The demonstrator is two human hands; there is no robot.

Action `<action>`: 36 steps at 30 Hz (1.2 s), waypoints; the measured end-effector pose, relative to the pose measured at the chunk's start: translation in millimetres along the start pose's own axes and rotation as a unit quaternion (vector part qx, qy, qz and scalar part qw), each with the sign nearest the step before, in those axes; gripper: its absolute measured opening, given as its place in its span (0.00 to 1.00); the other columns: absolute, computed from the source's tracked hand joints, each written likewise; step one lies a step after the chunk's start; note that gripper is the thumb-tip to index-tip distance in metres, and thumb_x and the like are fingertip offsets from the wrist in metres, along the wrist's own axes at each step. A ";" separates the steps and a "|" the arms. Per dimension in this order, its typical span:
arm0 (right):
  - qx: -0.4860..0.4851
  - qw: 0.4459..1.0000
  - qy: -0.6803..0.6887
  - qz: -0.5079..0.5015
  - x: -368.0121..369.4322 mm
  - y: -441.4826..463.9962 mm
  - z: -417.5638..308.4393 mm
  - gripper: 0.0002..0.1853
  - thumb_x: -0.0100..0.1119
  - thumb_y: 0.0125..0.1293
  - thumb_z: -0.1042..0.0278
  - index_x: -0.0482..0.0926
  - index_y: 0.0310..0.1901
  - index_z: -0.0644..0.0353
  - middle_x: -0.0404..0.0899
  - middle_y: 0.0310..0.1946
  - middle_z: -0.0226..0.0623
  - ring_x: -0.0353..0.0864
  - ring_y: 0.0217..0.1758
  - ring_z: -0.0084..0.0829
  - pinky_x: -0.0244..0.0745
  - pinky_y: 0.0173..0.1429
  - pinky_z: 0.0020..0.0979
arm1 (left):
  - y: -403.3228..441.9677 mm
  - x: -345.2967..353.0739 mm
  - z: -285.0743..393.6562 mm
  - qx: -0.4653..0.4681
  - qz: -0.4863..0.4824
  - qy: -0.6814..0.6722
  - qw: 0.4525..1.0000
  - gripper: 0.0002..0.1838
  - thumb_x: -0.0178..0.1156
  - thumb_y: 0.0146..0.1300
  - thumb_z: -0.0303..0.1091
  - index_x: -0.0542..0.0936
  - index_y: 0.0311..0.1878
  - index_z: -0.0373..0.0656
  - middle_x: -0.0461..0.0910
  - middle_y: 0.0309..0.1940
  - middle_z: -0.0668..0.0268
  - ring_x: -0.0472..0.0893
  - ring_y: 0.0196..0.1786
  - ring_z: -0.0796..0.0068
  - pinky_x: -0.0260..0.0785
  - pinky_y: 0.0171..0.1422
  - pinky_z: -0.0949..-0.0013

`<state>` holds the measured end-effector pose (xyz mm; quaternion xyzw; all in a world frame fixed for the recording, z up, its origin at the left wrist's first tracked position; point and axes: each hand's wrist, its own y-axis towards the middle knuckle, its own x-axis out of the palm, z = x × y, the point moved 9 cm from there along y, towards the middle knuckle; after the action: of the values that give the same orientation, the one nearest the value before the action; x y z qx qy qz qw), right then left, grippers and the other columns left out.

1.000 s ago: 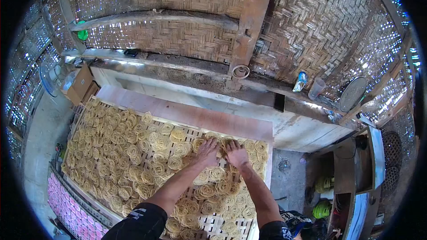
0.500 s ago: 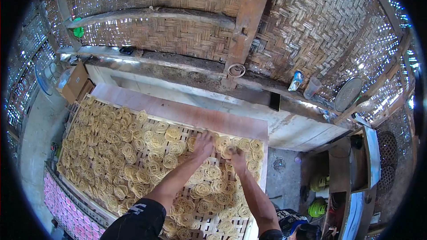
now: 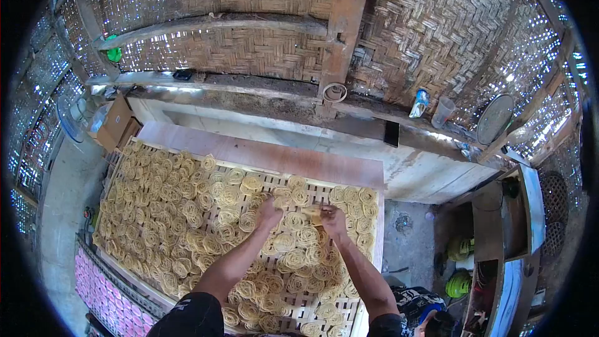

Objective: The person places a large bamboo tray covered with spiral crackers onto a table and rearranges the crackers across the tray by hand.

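Observation:
Many pale yellow coiled noodle nests lie over a slatted bamboo rack, overlapping at the left and with slats showing between them at the middle and right. My right hand is closed on a noodle nest, seen edge-on at its fingertips, just above the rack. To its left, my left hand is over the nests with its fingers bent together. What those fingers hold, if anything, is hidden. A nest lies beside its fingertips.
A wooden board runs along the rack's far side, before a low wall. A cardboard box stands at the far left, and pink items fill another rack at the lower left. A person is at the lower right, near wooden shelves.
My left hand has drawn back toward me from the rack's far side, its fingers now bent. My right hand now shows a nest tilted at its fingertips. The view has shifted slightly.

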<state>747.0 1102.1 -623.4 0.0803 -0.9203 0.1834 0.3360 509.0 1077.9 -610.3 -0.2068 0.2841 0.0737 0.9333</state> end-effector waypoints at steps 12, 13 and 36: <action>-0.062 0.802 -0.575 0.149 12.8 -2.0 -32.9 0.11 0.61 0.66 0.64 0.82 0.40 0.64 0.84 0.29 0.47 0.84 0.32 0.35 0.78 0.38 0.37 | -99.8 49.7 96.0 0.457 0.081 0.275 0.842 0.30 0.64 0.60 0.44 0.76 0.64 0.42 0.73 0.60 0.56 0.69 0.66 0.57 0.59 0.71 0.53; -0.107 0.799 -0.576 0.136 14.5 -2.7 -34.5 0.12 0.58 0.68 0.61 0.82 0.42 0.63 0.84 0.31 0.53 0.85 0.35 0.42 0.78 0.41 0.41 | -109.3 48.0 105.9 0.476 0.090 0.252 0.838 0.24 0.62 0.61 0.42 0.79 0.58 0.38 0.75 0.56 0.55 0.69 0.64 0.57 0.59 0.70 0.52; -0.037 0.435 -0.895 0.095 -43.5 15.5 -129.0 0.47 0.54 0.60 0.25 0.61 0.75 0.48 0.59 0.74 0.47 0.58 0.75 0.51 0.60 0.69 0.62 | -7.7 105.7 165.0 0.313 0.046 0.150 0.937 0.25 0.67 0.57 0.34 0.79 0.58 0.37 0.79 0.55 0.53 0.78 0.58 0.53 0.68 0.65 0.50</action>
<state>851.9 1168.0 -564.8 0.0989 -0.7152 0.0060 -0.6918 680.9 1143.6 -542.7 0.1006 0.4390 -0.0081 0.8928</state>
